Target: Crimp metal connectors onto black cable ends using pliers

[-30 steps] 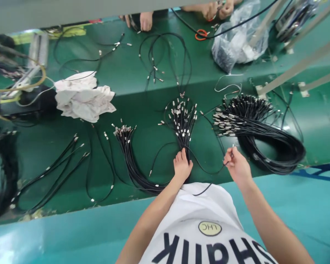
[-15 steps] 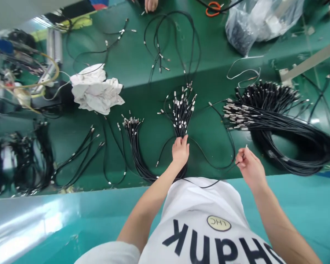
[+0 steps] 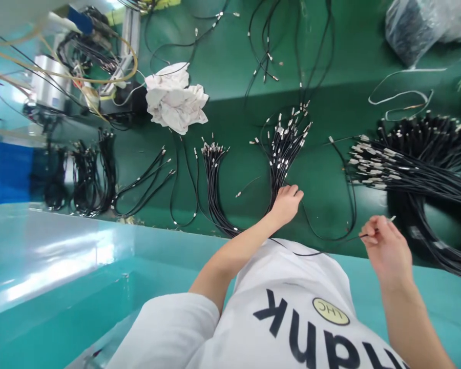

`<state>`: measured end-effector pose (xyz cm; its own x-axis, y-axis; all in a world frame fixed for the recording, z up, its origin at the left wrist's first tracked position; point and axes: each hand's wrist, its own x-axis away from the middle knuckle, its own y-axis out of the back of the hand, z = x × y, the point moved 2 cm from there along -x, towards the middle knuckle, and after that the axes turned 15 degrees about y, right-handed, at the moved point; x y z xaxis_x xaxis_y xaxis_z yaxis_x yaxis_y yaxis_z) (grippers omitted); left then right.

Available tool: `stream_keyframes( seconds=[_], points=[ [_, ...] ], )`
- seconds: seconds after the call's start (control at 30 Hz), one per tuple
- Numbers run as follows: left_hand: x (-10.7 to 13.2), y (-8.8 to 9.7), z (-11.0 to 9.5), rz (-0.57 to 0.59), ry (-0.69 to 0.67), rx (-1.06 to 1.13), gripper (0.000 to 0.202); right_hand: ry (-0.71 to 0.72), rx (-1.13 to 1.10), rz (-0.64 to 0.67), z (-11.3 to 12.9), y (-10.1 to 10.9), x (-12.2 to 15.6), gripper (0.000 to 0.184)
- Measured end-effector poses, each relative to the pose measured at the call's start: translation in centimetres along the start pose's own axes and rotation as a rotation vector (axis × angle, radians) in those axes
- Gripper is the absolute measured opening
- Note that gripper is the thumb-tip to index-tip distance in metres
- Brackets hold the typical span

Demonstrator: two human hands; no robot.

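Observation:
My left hand [image 3: 286, 203] presses down on the lower part of a fanned bundle of black cables with metal tips [image 3: 285, 146] on the green table. Its fingers curl over the cables. My right hand [image 3: 384, 246] is closed in a pinch on the end of a single black cable [image 3: 346, 215], whose metal tip sticks out above the fingers. That cable loops up across the table toward the middle bundle. A big coil of black cables [image 3: 418, 169] lies just right of my right hand.
A second cable bundle [image 3: 214, 184] lies left of my left hand, with loose cables [image 3: 146, 184] further left. A crumpled white cloth [image 3: 175, 97] sits at the back, a plastic bag [image 3: 418, 25] at top right, and equipment with yellow wires [image 3: 84, 56] at top left.
The view has swung left and tilted. My right hand has drawn the single cable down and to the right. My left hand stays on the middle bundle.

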<state>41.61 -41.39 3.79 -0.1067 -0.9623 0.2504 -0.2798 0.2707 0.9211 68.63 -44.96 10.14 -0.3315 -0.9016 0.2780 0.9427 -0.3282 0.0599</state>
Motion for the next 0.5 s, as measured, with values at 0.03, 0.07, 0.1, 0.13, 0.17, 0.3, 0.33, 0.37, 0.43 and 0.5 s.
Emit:
stream_keyframes(
  seconds=[0.03, 0.07, 0.1, 0.13, 0.17, 0.3, 0.33, 0.37, 0.43, 0.5],
  points=[
    [0.6, 0.7, -0.6, -0.007, -0.043, -0.003, 0.026, -0.017, -0.033, 0.021, 0.3, -0.3, 0.1, 0.022],
    [1.2, 1.5, -1.2, -0.012, -0.089, -0.003, 0.025, -0.030, -0.056, 0.058, 0.7, -0.7, 0.1, 0.020],
    [1.7, 2.2, -1.9, -0.017, -0.148, -0.007, 0.024, -0.031, -0.057, 0.107, 1.2, -1.2, 0.0, 0.022],
    [2.2, 3.0, -2.7, -0.024, -0.221, -0.018, 0.024, -0.010, -0.026, 0.165, 1.8, -1.8, -0.2, 0.026],
    [2.7, 3.7, -3.5, -0.032, -0.310, -0.038, 0.024, 0.021, 0.015, 0.230, 2.5, -2.6, -0.5, 0.030],
    [4.3, 5.5, -7.0, -0.072, -0.678, -0.156, 0.027, 0.134, 0.187, 0.445, 5.0, -6.1, -2.5, 0.042],
    [4.6, 5.6, -7.7, -0.076, -0.735, -0.173, 0.027, 0.119, 0.205, 0.472, 5.3, -6.7, -3.0, 0.043],
    [4.8, 5.7, -8.3, -0.073, -0.780, -0.185, 0.027, 0.078, 0.193, 0.488, 5.5, -7.2, -3.4, 0.044],
    [5.3, 5.4, -9.1, -0.031, -0.827, -0.194, 0.026, -0.001, 0.107, 0.548, 5.5, -7.6, -3.8, 0.046],
    [5.6, 5.0, -9.4, 0.031, -0.829, -0.194, 0.024, -0.008, -0.005, 0.597, 5.3, -7.3, -3.5, 0.046]
  ],
)
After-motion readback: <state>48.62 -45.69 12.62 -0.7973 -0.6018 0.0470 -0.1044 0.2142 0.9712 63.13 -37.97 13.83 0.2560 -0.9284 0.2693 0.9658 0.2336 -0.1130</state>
